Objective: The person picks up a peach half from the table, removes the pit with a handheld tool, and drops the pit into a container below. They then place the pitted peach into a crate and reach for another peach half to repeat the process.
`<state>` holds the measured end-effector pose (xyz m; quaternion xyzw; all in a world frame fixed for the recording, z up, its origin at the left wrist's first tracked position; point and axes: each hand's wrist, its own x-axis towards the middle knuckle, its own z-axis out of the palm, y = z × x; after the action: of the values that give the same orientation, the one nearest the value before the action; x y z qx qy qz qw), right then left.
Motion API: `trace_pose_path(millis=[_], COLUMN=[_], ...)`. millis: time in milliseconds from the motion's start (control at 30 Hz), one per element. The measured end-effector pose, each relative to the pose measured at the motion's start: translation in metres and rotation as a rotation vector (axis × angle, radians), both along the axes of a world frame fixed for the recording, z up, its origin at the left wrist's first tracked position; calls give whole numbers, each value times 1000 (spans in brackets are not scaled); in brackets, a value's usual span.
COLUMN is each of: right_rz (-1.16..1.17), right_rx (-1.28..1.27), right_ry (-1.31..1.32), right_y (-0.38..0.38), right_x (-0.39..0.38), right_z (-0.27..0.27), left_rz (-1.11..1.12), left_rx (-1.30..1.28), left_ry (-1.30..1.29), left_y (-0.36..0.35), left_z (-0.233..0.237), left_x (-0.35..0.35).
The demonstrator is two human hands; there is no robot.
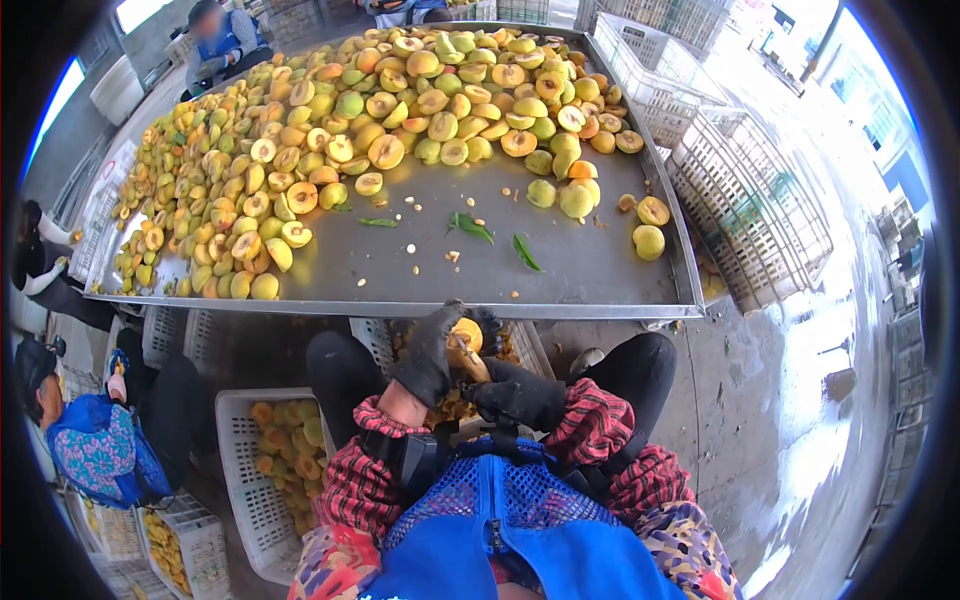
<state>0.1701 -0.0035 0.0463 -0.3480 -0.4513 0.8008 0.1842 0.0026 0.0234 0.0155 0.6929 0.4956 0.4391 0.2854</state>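
My left hand [428,352], in a dark glove, is closed around a yellow peach half [466,336] just below the table's near edge. In my right hand [518,392], also gloved in black, is a wooden-handled tool [474,367]. Its tip meets the peach, and the exact shape of that tip is hidden. Under both hands stands a crate [535,345] with cut fruit pieces in it, partly covered by my arms. Ahead, the metal table [400,270] bears a large heap of halved yellow peaches [385,150].
Loose pits and green leaves [470,227] lie on the table. A white crate of peaches [235,450] stands left of my legs. Stacked white crates [750,200] line the table's right side. A person in a blue vest [100,450] sits at left; others work beyond.
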Motion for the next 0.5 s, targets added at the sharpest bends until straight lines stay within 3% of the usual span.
trace_pose_path(millis=[67, 167, 267, 333, 467, 500], right_rz=[66, 127, 184, 240, 294, 262], right_rx=[16, 30, 123, 174, 294, 467], right_ry=[-76, -121, -328, -461, -639, -717], right_y=[4, 7, 10, 14, 14, 11], right_x=[4, 7, 6, 3, -2, -2], right_z=[-4, -9, 3, 7, 18, 12], left_rz=[-104, -279, -351, -303, -223, -189], left_rx=[-164, -218, -180, -80, -145, -154], left_ry=[-93, 13, -51, 32, 89, 106], left_y=[0, 15, 15, 11, 9, 9], left_z=[7, 9, 23, 33, 35, 33], left_x=[-3, -12, -10, -9, -6, -5])
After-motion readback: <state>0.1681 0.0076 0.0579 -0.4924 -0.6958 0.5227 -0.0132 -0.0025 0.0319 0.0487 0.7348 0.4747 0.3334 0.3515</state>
